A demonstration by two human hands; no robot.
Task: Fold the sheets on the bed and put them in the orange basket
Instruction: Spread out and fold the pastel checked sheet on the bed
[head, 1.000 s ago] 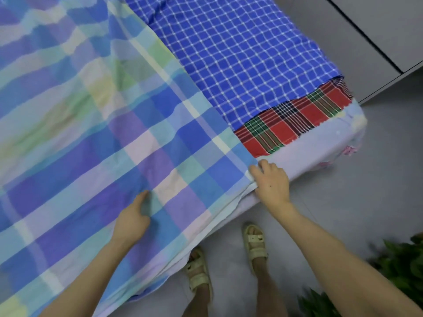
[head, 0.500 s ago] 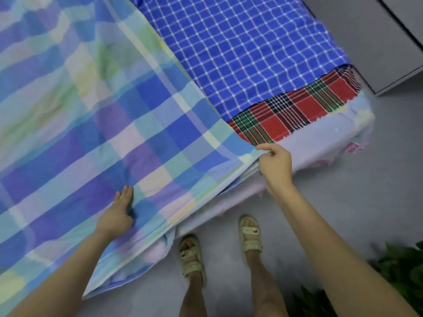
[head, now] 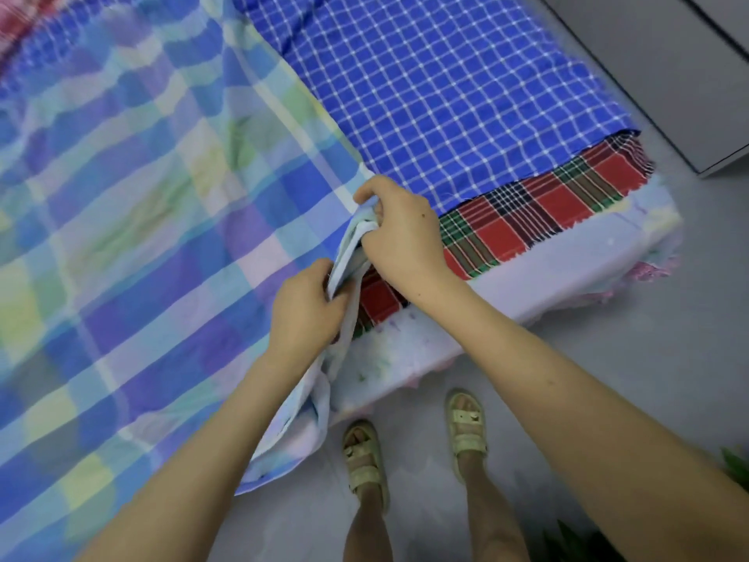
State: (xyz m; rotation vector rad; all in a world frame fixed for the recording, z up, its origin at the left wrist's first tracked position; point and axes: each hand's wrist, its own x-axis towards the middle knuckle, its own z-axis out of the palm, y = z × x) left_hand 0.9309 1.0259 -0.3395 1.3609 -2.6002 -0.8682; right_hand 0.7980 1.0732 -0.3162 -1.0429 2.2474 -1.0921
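The left hand (head: 304, 314) and right hand (head: 401, 233) grip the bunched edge of the pastel checked cloth sheet (head: 142, 237), which runs down toward the floor (head: 689, 338).

Bright, soft, even light casts only faint shadows. Blur smears the pastel blue-and-green plaid fabric sheet (head: 133, 245) toward the left edge, and wide-angle distortion curves the borders.

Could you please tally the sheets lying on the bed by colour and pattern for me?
pastel plaid sheet: 1
blue-and-white checked sheet: 1
red tartan sheet: 1
Total: 3
The red patch at the far left corner is too blurred to count.
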